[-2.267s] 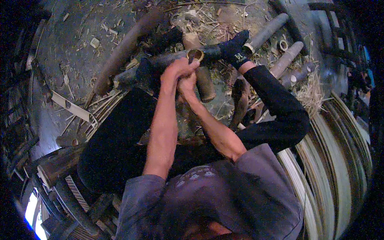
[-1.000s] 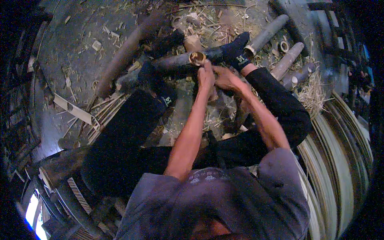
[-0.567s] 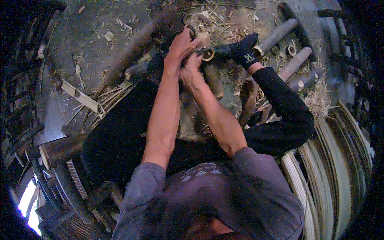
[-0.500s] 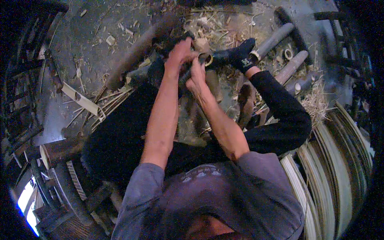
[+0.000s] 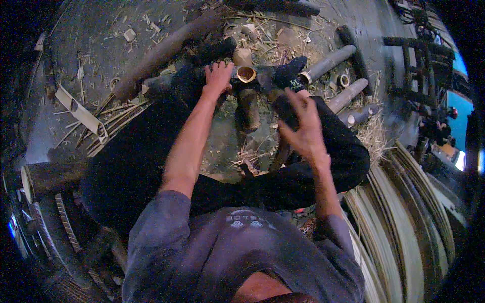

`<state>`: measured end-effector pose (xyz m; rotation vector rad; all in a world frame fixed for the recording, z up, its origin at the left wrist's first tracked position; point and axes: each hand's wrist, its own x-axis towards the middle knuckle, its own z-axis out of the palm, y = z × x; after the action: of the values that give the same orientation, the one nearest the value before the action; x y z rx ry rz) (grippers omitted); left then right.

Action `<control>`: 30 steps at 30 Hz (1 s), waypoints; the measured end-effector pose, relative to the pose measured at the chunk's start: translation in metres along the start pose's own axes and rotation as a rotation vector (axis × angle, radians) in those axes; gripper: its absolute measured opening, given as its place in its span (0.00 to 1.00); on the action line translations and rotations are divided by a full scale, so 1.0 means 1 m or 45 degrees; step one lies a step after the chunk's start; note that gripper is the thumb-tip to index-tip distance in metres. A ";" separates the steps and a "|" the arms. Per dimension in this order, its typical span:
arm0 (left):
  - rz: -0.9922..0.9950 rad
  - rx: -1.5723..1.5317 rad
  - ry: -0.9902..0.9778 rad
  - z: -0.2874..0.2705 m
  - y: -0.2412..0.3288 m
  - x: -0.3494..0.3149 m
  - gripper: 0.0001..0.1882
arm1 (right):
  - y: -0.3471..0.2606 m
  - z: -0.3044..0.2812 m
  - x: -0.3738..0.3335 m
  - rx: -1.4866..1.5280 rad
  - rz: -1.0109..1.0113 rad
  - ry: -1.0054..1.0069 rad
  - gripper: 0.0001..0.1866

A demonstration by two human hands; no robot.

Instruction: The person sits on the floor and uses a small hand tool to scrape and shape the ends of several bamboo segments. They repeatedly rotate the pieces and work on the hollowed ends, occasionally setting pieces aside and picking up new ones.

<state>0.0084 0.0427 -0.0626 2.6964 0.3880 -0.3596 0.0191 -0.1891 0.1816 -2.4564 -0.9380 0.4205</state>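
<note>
Near the upper middle, my left hand lies over a dark bamboo tube, fingers curled across its far side and thumb nearer me. Just right of these fingers shows a round bamboo opening with a pale cut rim and brown inside. A thick bamboo piece lies below that opening, pointing toward me. My right hand is in the air over my right shin, somewhat blurred, with fingers spread and nothing in them. A pale cut block sits just beyond the opening.
Bamboo poles lie to the right of my foot, beside a loose bamboo ring. A split bamboo trough and thin sticks are at left. Long pale strips are stacked at lower right. Shavings cover the floor.
My right hand has come away from the bamboo, moving right and toward me, and its fingers have spread. My left hand stays at the bamboo. The whole view has shifted slightly.
</note>
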 end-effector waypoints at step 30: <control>-0.371 -2.468 0.786 -0.047 -0.012 0.094 0.32 | 0.056 0.164 0.274 0.576 0.189 -0.678 0.40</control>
<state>0.1012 0.0928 -0.0528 0.7554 0.7271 0.5719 0.1743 0.0146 -0.0165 -2.0291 -0.7450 1.2356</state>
